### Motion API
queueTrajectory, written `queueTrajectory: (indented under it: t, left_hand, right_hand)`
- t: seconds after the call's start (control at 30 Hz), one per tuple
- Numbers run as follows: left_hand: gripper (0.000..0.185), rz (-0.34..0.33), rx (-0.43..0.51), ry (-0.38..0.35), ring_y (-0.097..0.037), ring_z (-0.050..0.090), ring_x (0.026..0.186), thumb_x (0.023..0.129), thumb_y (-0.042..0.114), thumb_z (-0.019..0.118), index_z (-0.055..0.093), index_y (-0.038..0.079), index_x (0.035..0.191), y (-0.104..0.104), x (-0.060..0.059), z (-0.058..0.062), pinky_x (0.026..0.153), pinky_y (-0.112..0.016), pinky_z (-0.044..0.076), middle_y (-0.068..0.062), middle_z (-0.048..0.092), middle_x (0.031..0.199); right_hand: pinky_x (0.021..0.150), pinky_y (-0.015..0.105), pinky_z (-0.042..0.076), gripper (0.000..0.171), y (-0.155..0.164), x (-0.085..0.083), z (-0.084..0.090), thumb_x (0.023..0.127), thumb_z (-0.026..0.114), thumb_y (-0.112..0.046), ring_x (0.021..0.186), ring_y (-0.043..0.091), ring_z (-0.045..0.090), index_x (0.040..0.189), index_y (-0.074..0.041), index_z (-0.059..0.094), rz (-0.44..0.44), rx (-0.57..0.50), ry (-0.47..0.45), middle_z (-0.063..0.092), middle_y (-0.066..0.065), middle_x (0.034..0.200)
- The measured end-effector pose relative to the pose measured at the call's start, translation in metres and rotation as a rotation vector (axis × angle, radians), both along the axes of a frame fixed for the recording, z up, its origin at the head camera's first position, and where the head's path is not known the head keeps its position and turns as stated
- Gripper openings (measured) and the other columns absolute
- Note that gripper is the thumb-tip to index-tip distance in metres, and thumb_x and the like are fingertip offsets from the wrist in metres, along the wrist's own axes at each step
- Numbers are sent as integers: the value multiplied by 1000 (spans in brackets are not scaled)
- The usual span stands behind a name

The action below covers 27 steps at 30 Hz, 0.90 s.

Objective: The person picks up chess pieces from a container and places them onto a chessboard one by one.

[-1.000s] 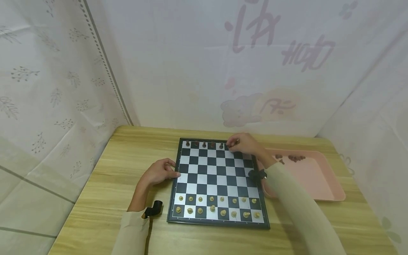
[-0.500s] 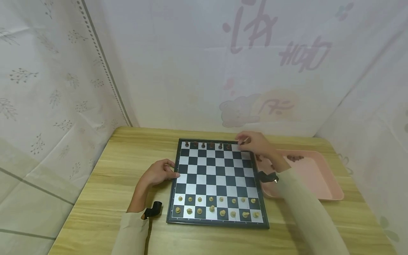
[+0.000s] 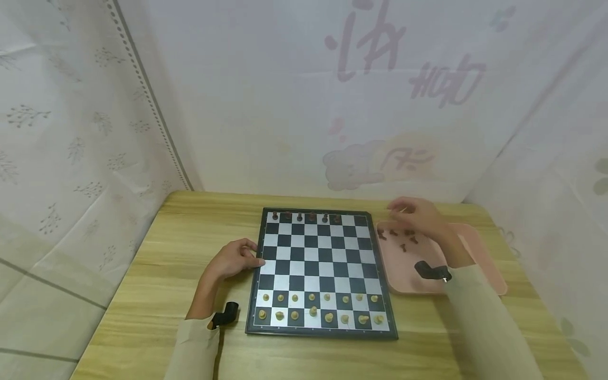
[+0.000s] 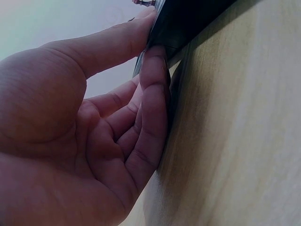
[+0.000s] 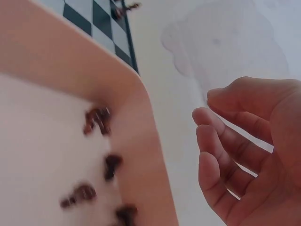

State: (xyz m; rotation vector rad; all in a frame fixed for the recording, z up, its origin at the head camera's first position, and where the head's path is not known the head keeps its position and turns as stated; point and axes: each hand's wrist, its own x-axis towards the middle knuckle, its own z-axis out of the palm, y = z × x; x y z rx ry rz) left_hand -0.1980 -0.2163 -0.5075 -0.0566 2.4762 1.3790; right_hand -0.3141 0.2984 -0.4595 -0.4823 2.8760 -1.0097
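A black-and-white chessboard (image 3: pixel 318 264) lies on the wooden table. Several dark pieces (image 3: pixel 306 217) stand along its far row, and light pieces (image 3: pixel 318 309) fill the two near rows. My left hand (image 3: pixel 247 256) rests against the board's left edge (image 4: pixel 188 23); in the left wrist view my left hand (image 4: pixel 149 37) has its thumb on top of the edge and its fingers pressed along the side. My right hand (image 3: pixel 404 211) hovers over the far left part of the pink tray (image 3: pixel 470 253), fingers loosely curled and empty (image 5: pixel 207 103). Several dark pieces (image 3: pixel 401 237) (image 5: pixel 96 120) lie loose in the tray.
White curtain walls close in the table at the back and on both sides. The tray (image 5: pixel 56 70) sits right beside the board's right edge (image 5: pixel 94 19). Bare wood (image 3: pixel 185 237) shows left of the board and along the front.
My right hand has left the board's far row and moved right to above the tray. One more dark piece stands on that row. The left hand has not moved.
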Motion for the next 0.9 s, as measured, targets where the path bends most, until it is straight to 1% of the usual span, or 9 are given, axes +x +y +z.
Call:
queueTrajectory:
  t: [0.07,0.17,0.23,0.33,0.4,0.53,0.67,0.77,0.9]
  left_hand:
    - [45,-1,-8,3,-25,58,82,91,19,92,69,-2,123,0,0,1,74,-36,45,-9,67,89]
    - [45,0,-13,3,-26,59,83,91,20,92,69,-2,124,0,1,1,75,-37,45,-9,68,89]
    - [45,-1,-12,1,-26,59,84,91,20,92,69,-2,124,0,1,1,76,-37,46,-9,67,89]
    - [45,-2,-14,-1,-26,60,84,91,20,92,69,-2,124,0,1,1,76,-37,46,-9,68,89]
    - [45,-1,-15,-1,-26,60,84,91,20,92,69,-1,124,1,0,0,76,-38,46,-9,68,90]
    - [46,-1,-13,2,-26,60,84,91,21,92,69,-2,124,0,0,-1,77,-37,46,-9,69,90]
    - [46,-4,-10,5,-26,60,84,92,21,92,69,-2,124,-1,0,-1,77,-37,46,-9,69,90]
    - [46,-3,-7,4,-26,60,84,91,21,92,69,-2,124,-1,0,-1,76,-37,46,-9,69,90]
    - [45,0,-7,1,-26,60,84,91,21,92,69,-1,123,0,0,-1,76,-37,46,-9,68,91]
  right_hand:
    - [67,36,55,29,12,3,3,109,73,-28,87,25,71,131,-8,76,-26,-21,-22,76,18,123]
    - [61,35,54,33,29,8,6,109,73,-29,81,21,68,133,-6,75,-49,-32,-18,74,22,125]
    - [62,35,54,34,41,12,6,109,72,-29,81,21,68,133,-5,75,-60,-37,-7,74,24,125]
    - [70,34,56,35,57,18,3,110,72,-29,92,20,69,134,-3,74,-84,-19,33,74,25,126]
    - [72,34,58,36,67,22,0,110,72,-27,94,20,70,135,-1,73,-100,-39,28,74,26,127]
    - [73,31,59,37,82,28,-7,109,72,-21,94,10,70,137,4,70,-141,-77,-6,70,30,132]
    - [77,25,56,43,94,32,-12,110,71,-27,97,5,68,139,5,69,-187,-41,-47,70,30,134]
    - [75,25,57,45,102,33,-16,112,67,-31,95,8,68,136,7,70,-202,-5,-71,70,30,131]
    - [69,28,57,39,111,32,-21,113,65,-25,87,11,67,127,11,73,-194,44,-55,73,32,122]
